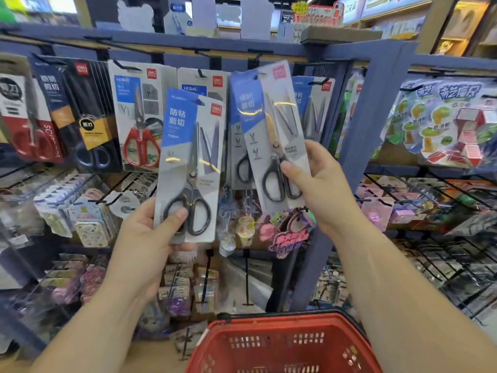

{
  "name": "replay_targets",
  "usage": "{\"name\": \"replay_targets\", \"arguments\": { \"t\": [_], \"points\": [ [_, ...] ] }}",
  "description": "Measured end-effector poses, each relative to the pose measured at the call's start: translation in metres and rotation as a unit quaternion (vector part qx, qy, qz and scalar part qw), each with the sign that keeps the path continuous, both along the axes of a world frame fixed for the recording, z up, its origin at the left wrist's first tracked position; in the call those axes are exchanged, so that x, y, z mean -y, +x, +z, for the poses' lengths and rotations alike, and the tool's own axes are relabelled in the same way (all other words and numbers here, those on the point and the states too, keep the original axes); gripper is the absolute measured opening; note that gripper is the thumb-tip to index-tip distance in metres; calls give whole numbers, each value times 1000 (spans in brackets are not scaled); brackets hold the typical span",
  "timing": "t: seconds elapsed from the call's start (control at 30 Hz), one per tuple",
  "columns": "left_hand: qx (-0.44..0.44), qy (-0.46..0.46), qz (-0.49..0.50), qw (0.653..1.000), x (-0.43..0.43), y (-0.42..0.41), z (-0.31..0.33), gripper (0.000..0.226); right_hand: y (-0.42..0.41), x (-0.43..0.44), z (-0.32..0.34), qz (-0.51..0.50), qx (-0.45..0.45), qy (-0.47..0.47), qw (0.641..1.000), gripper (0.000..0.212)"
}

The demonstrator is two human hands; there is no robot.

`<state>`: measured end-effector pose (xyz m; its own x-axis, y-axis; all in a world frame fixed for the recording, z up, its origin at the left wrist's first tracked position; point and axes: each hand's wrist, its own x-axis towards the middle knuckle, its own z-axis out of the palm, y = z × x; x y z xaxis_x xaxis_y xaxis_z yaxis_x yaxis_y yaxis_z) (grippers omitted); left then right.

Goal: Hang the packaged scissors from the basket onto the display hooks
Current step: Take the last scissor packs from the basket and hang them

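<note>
My left hand (150, 238) grips the bottom of a blue-and-grey pack of black-handled scissors (188, 162), held upright in front of the rack. My right hand (320, 184) pinches a second, similar pack (271, 130) by its lower right edge. That pack is tilted left, and its top reaches up near a black display hook (252, 59). More scissor packs hang on hooks behind both, including red-handled scissors (141, 117). The red basket (282, 345) sits below at the bottom edge; I see no packs inside the visible part.
Dark scissor packs (80, 114) fill the hooks at left. Toy packs (443, 122) hang at right past a blue shelf post (357, 146). Lower hooks carry small stationery and keychains (287, 232). Wire hooks (430, 189) stick out at lower right.
</note>
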<state>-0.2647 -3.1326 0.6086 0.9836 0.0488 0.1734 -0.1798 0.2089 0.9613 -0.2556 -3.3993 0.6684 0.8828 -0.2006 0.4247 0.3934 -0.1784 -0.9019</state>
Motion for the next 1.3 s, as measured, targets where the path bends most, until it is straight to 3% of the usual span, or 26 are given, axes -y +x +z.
{"name": "replay_targets", "arguments": {
  "t": [0.17,0.33,0.47,0.83,1.3],
  "points": [
    [26,5,0,1000,-6,4,10,24,28,4,5,-9,-32,-27,999,22],
    [56,-14,-41,998,5,13,32,23,37,7,-3,-60,-41,6,997,23],
    [68,27,-88,993,22,37,51,22,41,7,-11,-66,-65,-4,996,16],
    [23,27,-119,992,48,81,42,14,44,8,-32,-44,-76,-39,995,14],
    [7,115,-28,993,83,115,15,7,76,3,-34,-95,-117,-111,982,21]
  ]
}}
